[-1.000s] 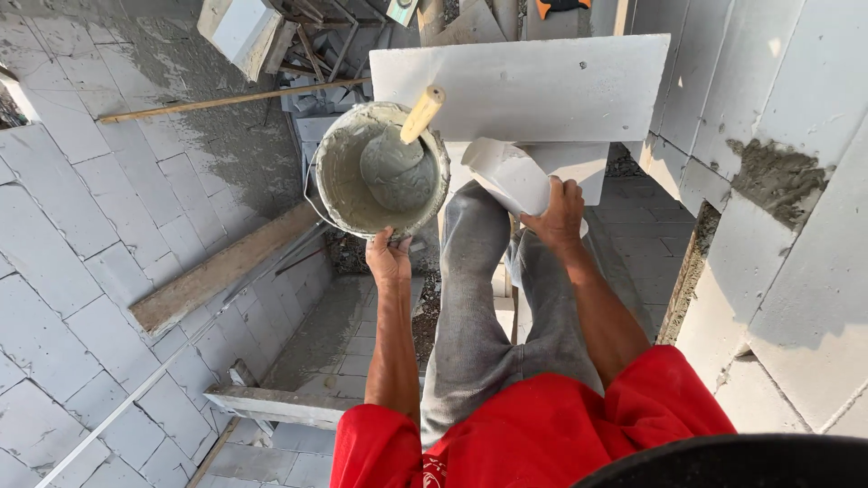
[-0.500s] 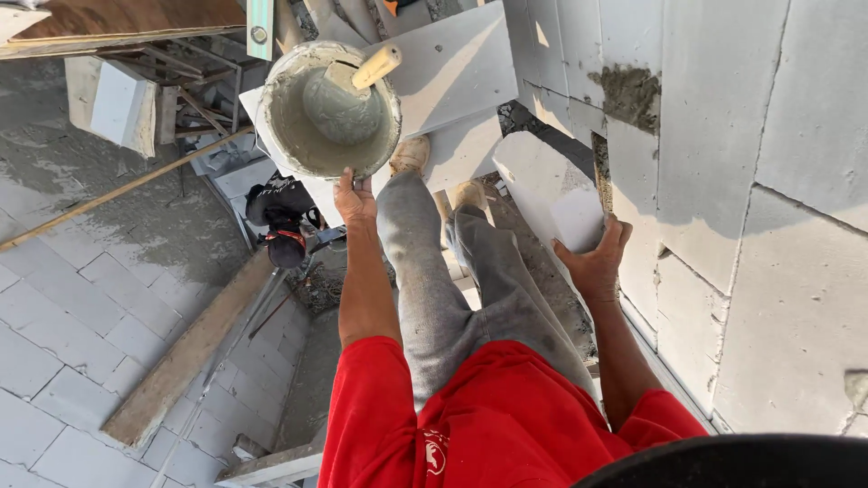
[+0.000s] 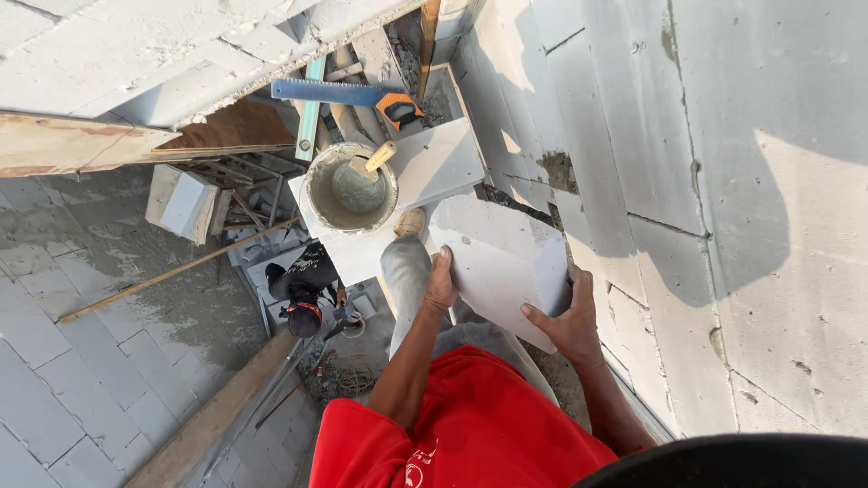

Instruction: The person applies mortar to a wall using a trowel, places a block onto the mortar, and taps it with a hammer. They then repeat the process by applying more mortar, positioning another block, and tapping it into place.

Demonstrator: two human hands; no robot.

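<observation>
We've got both hands clamped on the white block (image 3: 500, 267): left hand (image 3: 441, 287) on its left edge, right hand (image 3: 565, 323) under the near-right corner. Block's held in the air over our legs, just beside the block wall (image 3: 723, 181) on the right. Looks like the carrying step; setting it needs a level seat w/ mortar. Bucket (image 3: 350, 188) w/ trowel sits farther off, saw (image 3: 348, 93) beyond.
</observation>
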